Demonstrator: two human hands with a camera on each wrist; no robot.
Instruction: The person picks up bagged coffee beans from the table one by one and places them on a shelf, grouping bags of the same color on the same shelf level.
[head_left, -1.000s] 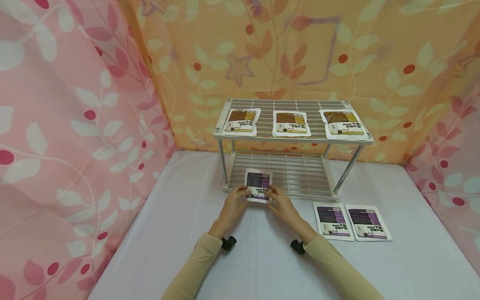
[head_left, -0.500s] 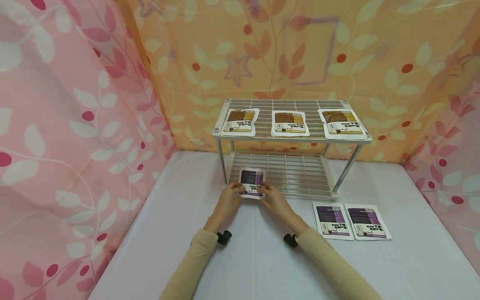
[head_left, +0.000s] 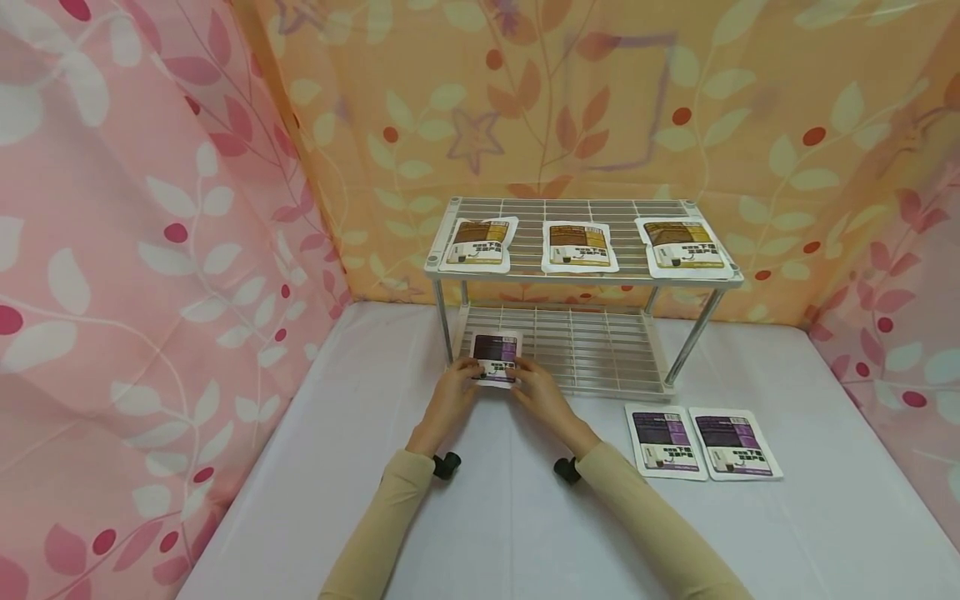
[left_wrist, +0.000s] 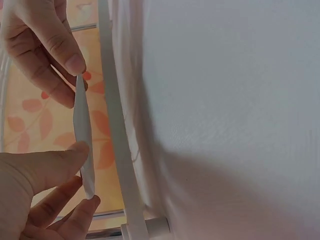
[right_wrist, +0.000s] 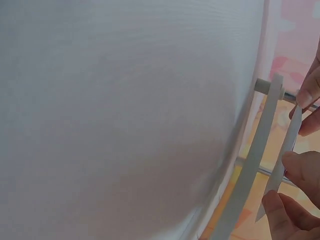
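Observation:
A white pouch with a purple and black label (head_left: 495,354) is held between both hands over the left front of the rack's lower shelf. My left hand (head_left: 453,387) pinches its left edge, thumb on one face and fingers on the other. The right hand (head_left: 540,392) pinches the opposite edge. In the left wrist view the pouch (left_wrist: 84,135) shows edge-on, with the left hand (left_wrist: 45,190) below and the right hand (left_wrist: 42,42) above. The right wrist view shows the pouch (right_wrist: 282,165) edge-on beside the shelf's front bar (right_wrist: 255,160).
A two-tier wire rack (head_left: 585,282) stands at the back of the white table (head_left: 360,500). On its top lie three brown-labelled pouches, left (head_left: 477,245), middle (head_left: 579,247) and right (head_left: 686,248). Two purple-labelled pouches, one (head_left: 666,442) beside another (head_left: 735,444), lie at the table's right.
Both hands have moved the purple-labelled pouch left and a little farther back, over the lower shelf's left front. The other pouches have stayed put.

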